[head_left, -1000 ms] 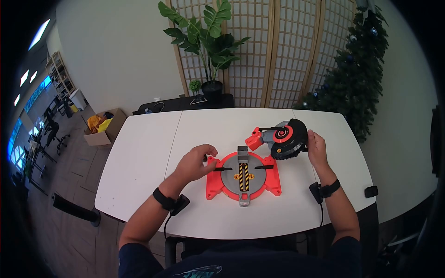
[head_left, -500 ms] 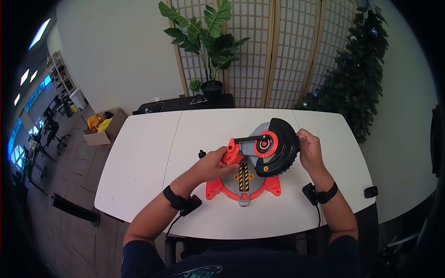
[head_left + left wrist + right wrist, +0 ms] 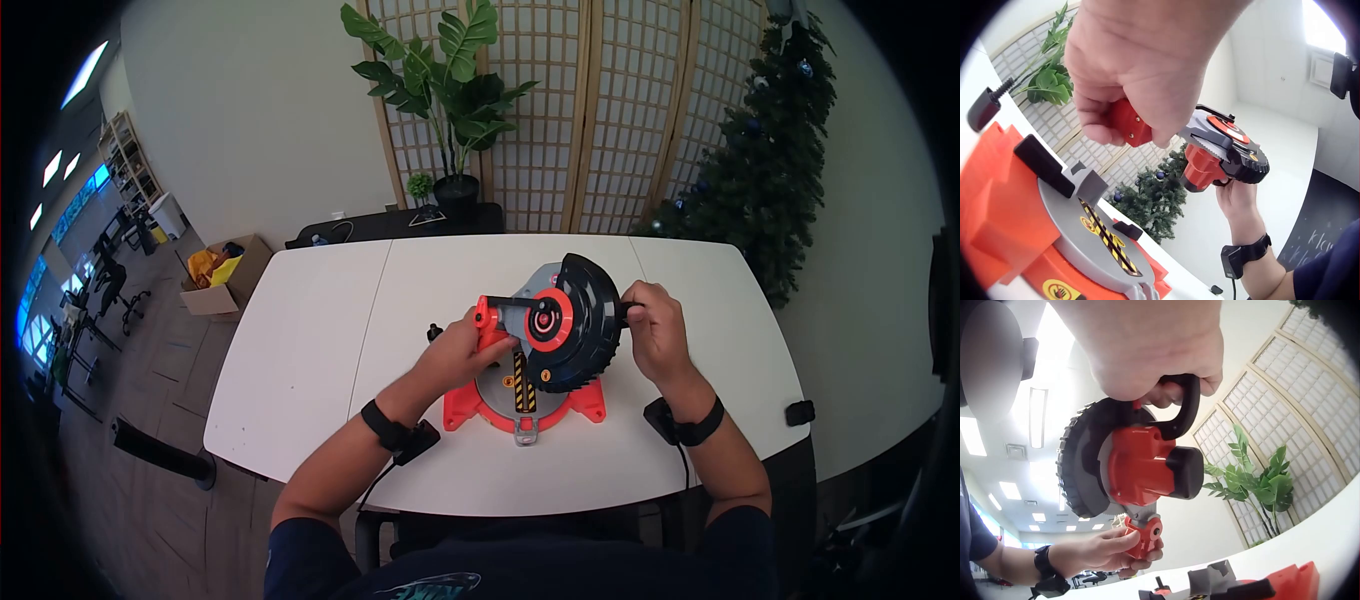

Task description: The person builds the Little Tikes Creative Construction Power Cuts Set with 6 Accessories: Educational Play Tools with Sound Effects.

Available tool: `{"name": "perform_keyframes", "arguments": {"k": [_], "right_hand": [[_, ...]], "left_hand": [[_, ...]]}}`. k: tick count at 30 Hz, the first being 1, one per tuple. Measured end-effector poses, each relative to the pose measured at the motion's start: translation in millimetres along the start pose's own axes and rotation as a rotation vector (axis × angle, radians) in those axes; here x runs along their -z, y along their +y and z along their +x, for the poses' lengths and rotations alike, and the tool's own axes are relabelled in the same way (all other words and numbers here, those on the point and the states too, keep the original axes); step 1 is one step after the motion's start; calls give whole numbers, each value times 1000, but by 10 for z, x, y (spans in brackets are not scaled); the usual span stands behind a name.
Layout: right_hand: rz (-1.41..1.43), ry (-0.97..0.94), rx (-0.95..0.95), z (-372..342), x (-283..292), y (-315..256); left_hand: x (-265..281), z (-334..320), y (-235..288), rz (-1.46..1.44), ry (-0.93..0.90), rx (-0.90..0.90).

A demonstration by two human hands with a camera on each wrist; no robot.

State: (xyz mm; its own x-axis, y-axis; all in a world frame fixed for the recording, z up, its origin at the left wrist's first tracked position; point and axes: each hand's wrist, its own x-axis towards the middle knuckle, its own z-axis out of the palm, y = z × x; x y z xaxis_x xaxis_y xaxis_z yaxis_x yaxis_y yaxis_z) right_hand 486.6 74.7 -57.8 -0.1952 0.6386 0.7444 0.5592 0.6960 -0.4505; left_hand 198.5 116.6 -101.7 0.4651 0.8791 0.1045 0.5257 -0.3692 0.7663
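Note:
Both hands hold the upper part of a toy miter saw (image 3: 592,325), with its black blade guard, toothed grey blade and red motor housing (image 3: 1138,465). My left hand (image 3: 450,356) pinches the red hinge block (image 3: 1130,123) at the end of its grey arm. Curled round the black loop handle (image 3: 1190,406) is my right hand (image 3: 658,328). Below, on the table, sits the saw's red base (image 3: 463,408) with a round grey turntable (image 3: 1079,231) and a black-and-yellow striped strip. The hinge block hangs above the base, apart from it in the left wrist view.
A black threaded knob (image 3: 985,109) stands just left of the base on the white table (image 3: 310,350). Behind the table are a potted plant (image 3: 457,190) and a folding screen; a decorated tree (image 3: 755,170) stands at the right. A small black object (image 3: 800,413) lies near the right edge.
The saw's upper part has moved left and over the base in my right hand. My left hand has come in from the base's left side and taken hold of the red hinge block.

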Motion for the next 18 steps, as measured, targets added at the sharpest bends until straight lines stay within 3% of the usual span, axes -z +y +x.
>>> {"name": "perform_keyframes", "arguments": {"k": [13,18], "right_hand": [[-64,-51,137,16,-203,-205],[-78,-48,165,38,-240,-211]], "left_hand": [[-53,104,-160,-53,81,226],[-66,88,-101,-106,103,222]]}}
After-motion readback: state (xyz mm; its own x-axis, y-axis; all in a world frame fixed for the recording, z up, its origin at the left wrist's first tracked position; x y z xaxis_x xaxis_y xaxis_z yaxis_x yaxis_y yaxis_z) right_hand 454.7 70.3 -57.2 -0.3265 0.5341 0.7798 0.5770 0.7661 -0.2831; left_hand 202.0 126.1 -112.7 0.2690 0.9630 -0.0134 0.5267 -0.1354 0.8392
